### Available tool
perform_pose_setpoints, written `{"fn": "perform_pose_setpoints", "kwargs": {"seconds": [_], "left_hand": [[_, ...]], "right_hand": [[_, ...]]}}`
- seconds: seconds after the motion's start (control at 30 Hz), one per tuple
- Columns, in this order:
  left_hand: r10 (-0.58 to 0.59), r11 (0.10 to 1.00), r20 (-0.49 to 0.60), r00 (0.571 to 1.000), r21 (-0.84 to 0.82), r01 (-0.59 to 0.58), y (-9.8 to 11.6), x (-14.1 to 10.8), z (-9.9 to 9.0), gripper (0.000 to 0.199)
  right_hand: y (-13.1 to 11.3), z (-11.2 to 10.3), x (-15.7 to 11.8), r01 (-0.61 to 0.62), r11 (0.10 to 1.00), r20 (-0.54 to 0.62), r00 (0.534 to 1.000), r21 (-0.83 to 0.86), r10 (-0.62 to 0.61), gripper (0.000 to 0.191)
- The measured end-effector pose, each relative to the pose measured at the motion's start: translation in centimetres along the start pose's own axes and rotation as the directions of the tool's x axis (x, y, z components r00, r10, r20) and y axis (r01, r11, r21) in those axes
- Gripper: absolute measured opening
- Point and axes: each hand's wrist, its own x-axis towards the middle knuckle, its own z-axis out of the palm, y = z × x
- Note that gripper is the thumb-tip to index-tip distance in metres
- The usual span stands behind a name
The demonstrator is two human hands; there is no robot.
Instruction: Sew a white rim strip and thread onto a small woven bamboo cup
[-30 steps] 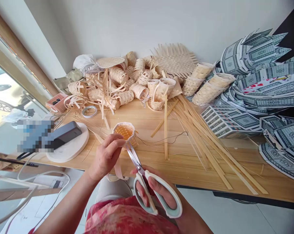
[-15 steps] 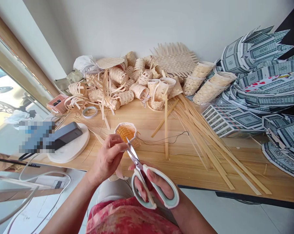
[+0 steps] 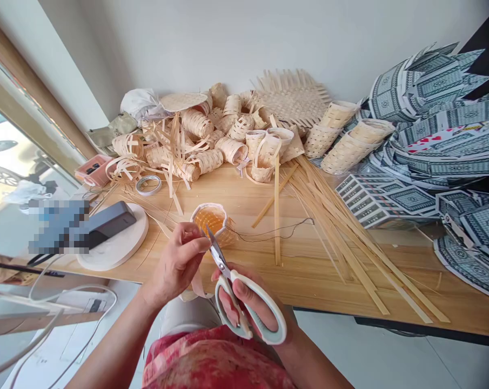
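Left hand curled, fingers together, at the 8 o'clock edge of small woven bamboo basket; hold on basket cannot be determined. Scissors nearly closed, tips at basket's 9 o'clock rim, handles clamped in right hand, over wooden table.

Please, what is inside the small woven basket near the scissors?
The small woven basket shows orange-tinted weave inside; the left hand covers its near side, so its bottom cannot be seen.
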Motion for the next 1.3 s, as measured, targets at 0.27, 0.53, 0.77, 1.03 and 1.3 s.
{"fn": "perform_pose_setpoints", "kwargs": {"seconds": [0.27, 0.53, 0.77, 1.03, 1.3], "left_hand": [[-0.020, 1.000, 0.028, 0.999, -0.016, 0.021, 0.1, 0.0, 0.1, 0.024], [-0.095, 0.995, -0.028, 0.995, -0.046, 0.093, -0.3, 0.0, -0.3, 0.017], [-0.153, 0.984, -0.093, 0.984, -0.104, 0.143, -0.8, 0.4, 0.6, 0.017], [-0.108, 0.994, -0.070, 0.992, 0.018, 0.110, -0.8, 1.4, 1.2, 0.012], [-0.067, 0.987, -0.075, 0.995, 0.140, 0.077, -0.7, 2.2, 2.5, 0.009]], "right_hand": [[0.5, 0.4, 0.2, 0.020, 0.999, -0.074, 0.997, 0.049, -0.016, 0.030], [-1.4, -0.3, -1.2, 0.086, 0.987, -0.142, 0.984, -0.136, -0.106, 0.041], [-5.9, -1.5, -4.2, -0.267, 0.526, -0.405, 0.899, -0.807, -0.165, 0.035], [-7.4, -6.2, -8.3, -0.604, -0.077, -0.550, 0.765, -0.793, -0.336, 0.034], [-8.3, -6.7, -11.0, -0.687, -0.137, -0.633, 0.716, -0.714, -0.294, 0.037]]}}
